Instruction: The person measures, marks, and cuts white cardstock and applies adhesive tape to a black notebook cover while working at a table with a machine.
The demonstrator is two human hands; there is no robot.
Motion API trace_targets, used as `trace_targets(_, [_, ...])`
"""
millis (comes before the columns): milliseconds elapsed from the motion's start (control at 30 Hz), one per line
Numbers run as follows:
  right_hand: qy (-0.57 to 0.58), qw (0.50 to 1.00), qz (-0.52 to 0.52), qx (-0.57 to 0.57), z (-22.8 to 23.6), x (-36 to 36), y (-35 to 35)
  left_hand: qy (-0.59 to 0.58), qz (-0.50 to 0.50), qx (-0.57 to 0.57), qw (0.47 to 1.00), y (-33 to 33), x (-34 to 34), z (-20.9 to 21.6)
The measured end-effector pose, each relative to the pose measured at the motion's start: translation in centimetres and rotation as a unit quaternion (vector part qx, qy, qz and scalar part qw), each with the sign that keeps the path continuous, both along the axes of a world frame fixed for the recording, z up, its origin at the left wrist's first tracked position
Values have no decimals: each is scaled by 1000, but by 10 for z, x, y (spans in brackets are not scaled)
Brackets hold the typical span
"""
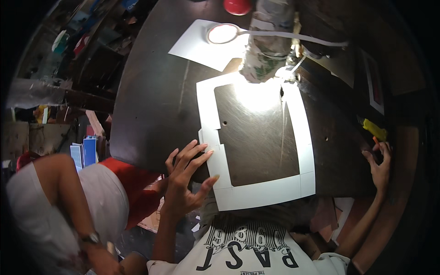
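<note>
A white card frame (270, 191) with a large cut-out middle lies on the dark table (151, 105), its near edge toward my body. Thin pencil lines mark its corners, and its left strip has a step in the inner edge. My left hand (185, 176) is spread, fingertips resting on the frame's left strip. Away to the right, my right hand (379, 167) has thumb and fingers apart, fingertips at a small orange object (376, 139). Just beyond lies a yellow object (373, 129) whose kind I cannot make out.
A bright lamp (285, 73) glares over the frame's far edge, beside a plastic-wrapped post (266, 57). A white sheet (197, 48) and a round white-handled object (223, 33) lie beyond. A red round object (237, 5) is farthest. Another person (103, 192) is close at left.
</note>
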State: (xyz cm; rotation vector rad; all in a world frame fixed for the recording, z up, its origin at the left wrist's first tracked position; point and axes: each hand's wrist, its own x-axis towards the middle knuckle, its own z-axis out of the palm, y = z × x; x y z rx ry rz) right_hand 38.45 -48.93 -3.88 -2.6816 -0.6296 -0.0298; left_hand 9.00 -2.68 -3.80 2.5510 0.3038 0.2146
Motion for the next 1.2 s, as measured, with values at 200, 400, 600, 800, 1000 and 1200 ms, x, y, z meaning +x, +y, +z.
trace_targets(200, [-6,974,-102,202,-2,-9,-4,-37,63,-1,997,1,0,-4])
trace_targets(400, [-62,989,78,106,30,-40,33,-42,36,-29,998,3,13,0])
trace_targets(600, [-39,975,197,92,30,-54,116,-78,80,-9,994,2,15,-13])
trace_targets(800, [-38,978,195,59,29,-54,132,-69,83,-20,994,0,14,-14])
trace_targets(1000, [-32,977,203,49,27,-46,124,-76,81,8,994,-8,24,-11])
trace_targets(1200, [-4,981,190,28,25,-42,127,-66,98,17,993,-10,22,-12])
